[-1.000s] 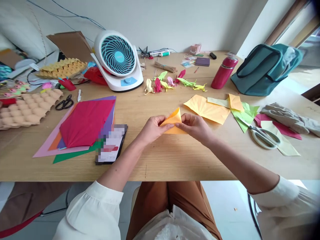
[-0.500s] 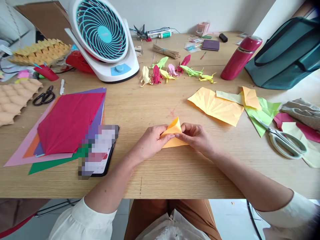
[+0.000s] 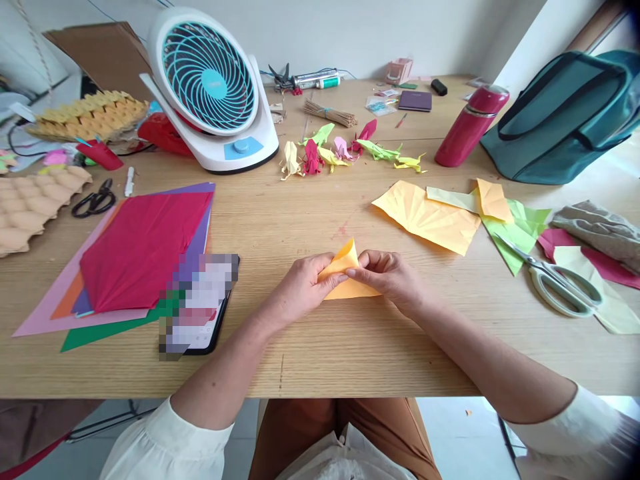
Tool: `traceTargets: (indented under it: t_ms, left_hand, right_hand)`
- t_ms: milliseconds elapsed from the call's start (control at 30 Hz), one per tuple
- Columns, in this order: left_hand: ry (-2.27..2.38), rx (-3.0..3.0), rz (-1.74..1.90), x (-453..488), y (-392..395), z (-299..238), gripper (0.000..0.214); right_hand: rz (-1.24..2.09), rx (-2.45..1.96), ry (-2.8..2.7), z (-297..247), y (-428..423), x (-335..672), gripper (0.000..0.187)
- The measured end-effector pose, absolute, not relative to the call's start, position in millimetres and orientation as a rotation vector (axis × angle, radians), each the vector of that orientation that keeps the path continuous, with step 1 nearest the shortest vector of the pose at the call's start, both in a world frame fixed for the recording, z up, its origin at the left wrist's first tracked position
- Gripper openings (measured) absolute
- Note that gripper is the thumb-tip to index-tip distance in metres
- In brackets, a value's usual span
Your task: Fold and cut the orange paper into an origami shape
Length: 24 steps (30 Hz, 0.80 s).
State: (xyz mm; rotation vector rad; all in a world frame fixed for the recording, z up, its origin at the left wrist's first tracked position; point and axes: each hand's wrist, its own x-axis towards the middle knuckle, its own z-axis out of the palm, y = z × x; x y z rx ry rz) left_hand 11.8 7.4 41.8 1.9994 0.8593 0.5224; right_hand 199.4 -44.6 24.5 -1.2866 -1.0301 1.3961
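A sheet of orange paper [image 3: 350, 289], partly folded, lies on the table in front of me, with one flap curling upward to a point. My left hand [image 3: 306, 283] pinches its left side, thumb on top and fingers behind the raised flap. From the right, my right hand [image 3: 393, 280] grips the same paper between thumb and curled fingers near the fold. The two thumb tips almost meet at the middle of the paper. My hands hide both sides of the sheet.
A phone [image 3: 207, 313] and stacked coloured paper [image 3: 145, 247] lie left. Creased orange paper [image 3: 430, 217], scissors [image 3: 565, 287] and a red flask [image 3: 470, 130] are on the right. Folded paper insects [image 3: 313, 158] stand behind, beside a fan [image 3: 207, 87].
The view has shifted slightly, so the whole scene sits a little differently. Both hands keep their pinch on the orange paper, the right fingers barely moved along the flap.
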Motion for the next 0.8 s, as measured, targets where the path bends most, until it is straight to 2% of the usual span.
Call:
traceTargets:
  t_ms: [367, 800]
  left_hand:
    - [0.827, 2.059, 0.425, 6.6, 10.1, 45.3, 0.020]
    - [0.874, 1.952, 0.502, 10.6, 7.2, 38.6, 0.032]
  right_hand:
    - [1.426, -1.272, -0.959, 20.8, -47.0, 199.4, 0.043]
    - [1.447, -1.282, -0.898, 26.0, -48.6, 197.7, 0.046]
